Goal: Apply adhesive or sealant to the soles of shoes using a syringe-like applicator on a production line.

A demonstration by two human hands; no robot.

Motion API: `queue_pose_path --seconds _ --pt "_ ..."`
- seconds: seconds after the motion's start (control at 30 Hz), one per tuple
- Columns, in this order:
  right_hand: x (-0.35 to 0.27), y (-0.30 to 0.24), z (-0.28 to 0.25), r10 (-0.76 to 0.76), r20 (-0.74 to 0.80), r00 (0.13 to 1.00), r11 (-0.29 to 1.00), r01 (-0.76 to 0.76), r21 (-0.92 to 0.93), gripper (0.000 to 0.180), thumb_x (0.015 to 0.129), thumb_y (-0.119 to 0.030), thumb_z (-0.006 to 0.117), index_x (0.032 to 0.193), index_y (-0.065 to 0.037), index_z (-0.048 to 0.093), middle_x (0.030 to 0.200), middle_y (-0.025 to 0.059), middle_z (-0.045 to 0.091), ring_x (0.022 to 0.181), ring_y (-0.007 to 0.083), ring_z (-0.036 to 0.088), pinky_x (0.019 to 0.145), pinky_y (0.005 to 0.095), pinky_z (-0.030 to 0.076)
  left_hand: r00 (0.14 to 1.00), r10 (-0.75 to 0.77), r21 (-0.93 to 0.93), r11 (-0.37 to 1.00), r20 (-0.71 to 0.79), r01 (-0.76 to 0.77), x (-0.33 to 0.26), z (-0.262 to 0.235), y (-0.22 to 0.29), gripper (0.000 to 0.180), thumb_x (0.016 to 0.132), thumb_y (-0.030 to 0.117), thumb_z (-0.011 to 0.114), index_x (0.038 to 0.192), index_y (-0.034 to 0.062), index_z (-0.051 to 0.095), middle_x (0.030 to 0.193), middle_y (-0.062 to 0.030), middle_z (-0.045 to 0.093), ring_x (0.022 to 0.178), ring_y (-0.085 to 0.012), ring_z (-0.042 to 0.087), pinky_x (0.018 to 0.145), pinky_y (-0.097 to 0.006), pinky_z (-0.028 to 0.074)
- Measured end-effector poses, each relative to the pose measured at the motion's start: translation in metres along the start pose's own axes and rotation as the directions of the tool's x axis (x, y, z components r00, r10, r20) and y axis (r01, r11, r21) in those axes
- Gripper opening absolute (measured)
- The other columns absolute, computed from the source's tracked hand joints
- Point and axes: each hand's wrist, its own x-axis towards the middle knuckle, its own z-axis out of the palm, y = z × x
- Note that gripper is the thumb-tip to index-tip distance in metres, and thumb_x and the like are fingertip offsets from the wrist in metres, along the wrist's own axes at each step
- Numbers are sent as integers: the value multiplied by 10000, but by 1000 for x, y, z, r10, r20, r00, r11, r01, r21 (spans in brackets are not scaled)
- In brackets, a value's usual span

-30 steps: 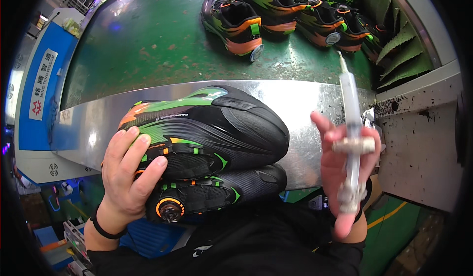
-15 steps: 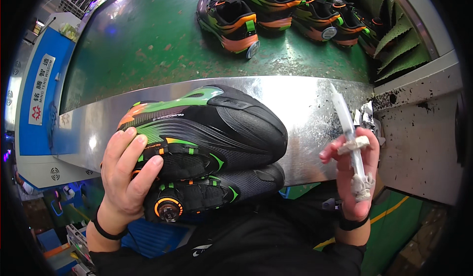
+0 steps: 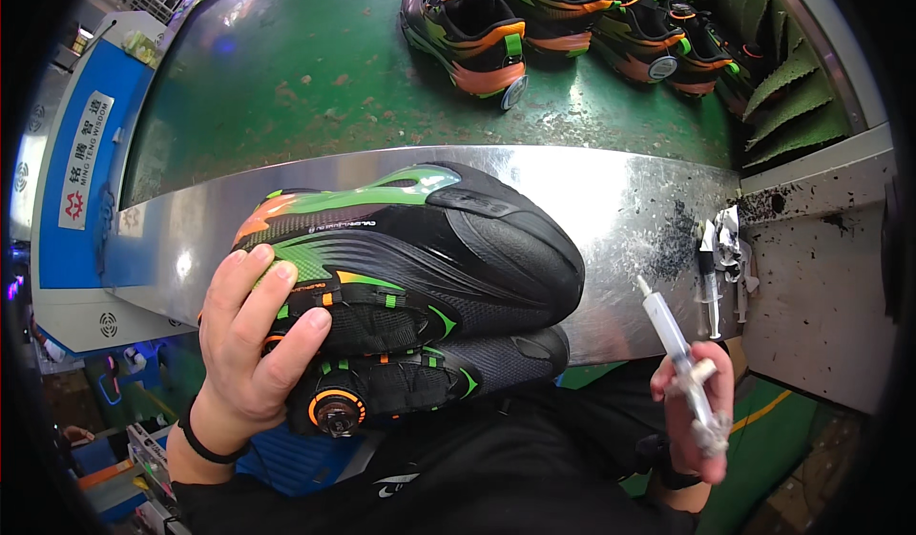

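My left hand [image 3: 253, 344] is wrapped round the heel end of a black sneaker [image 3: 410, 258] with green and orange trim, which lies on its side. A second matching sneaker [image 3: 496, 368] sits against it on the near side, its round orange-ringed lacing dial showing. My left fingers press on the upper shoe's side; the palm's contact is hidden. Off to the right of the shoes, my right hand [image 3: 682, 444] grips a clear syringe [image 3: 666, 325]. Its nozzle points up and to the left, apart from the shoes, and whitish lumps cling to its flange and plunger end.
Dark-smeared syringes [image 3: 711, 296] lie at the right end of the metal ledge [image 3: 620, 187]. Several similar sneakers [image 3: 468, 43] stand on the green conveyor belt [image 3: 286, 96] beyond. Green flaps [image 3: 792, 105] hang at the far right, and a blue-and-white machine panel [image 3: 91, 172] rises at left.
My right hand has lowered toward me with the syringe, uncovering the syringes on the ledge. The view has shifted slightly; my left hand keeps its hold on the shoe.
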Motion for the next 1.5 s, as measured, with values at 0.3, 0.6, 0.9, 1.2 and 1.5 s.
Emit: queue_pose_path --seconds 0.3,0.6,0.9,1.2,1.5 --pt "40 -15 32 -235 349 907 932 107 347 997 695 -763 714 1332 -55 418 989 217 648 920 266 542 834 393 433 1000 10 16 1000 2 -10 0 -2 -3 409 812 176 692 1201 139 568 1246 -195 562 1140 -413 578 981 -545 472" --pt "49 -3 38 -262 331 906 918 128 377 1057 662 -782 725 1334 -29 409 1019 213 622 905 267 565 852 397 446 1000 -7 14 1000 26 7 -4 -5 -2 399 837 178 670 1220 157 558 1251 -196 557 1154 -410 570 993 -547 461" --pt "54 -1 37 -204 353 913 921 57 386 1113 586 -793 765 1325 -34 422 1013 210 618 902 274 582 849 404 459 999 -18 3 1000 35 18 -4 -9 -4 395 828 175 676 1210 162 578 1249 -187 560 1154 -405 570 998 -548 459" --pt "52 1 23 -221 286 933 933 116 342 1000 635 -729 784 1294 -63 433 968 169 634 857 257 548 739 361 430 1000 3 18 1000 -26 -3 4 7 1 373 798 140 696 1162 180 626 1195 -160 578 1100 -383 592 908 -527 525" --pt "46 -6 6 -272 66 960 925 242 292 1180 572 -609 896 1434 -56 309 1094 128 508 965 185 445 720 312 350 995 -37 -221 974 96 58 31 3 -25 589 685 147 744 1246 59 588 1163 -192 593 1043 -410 608 892 -459 515"
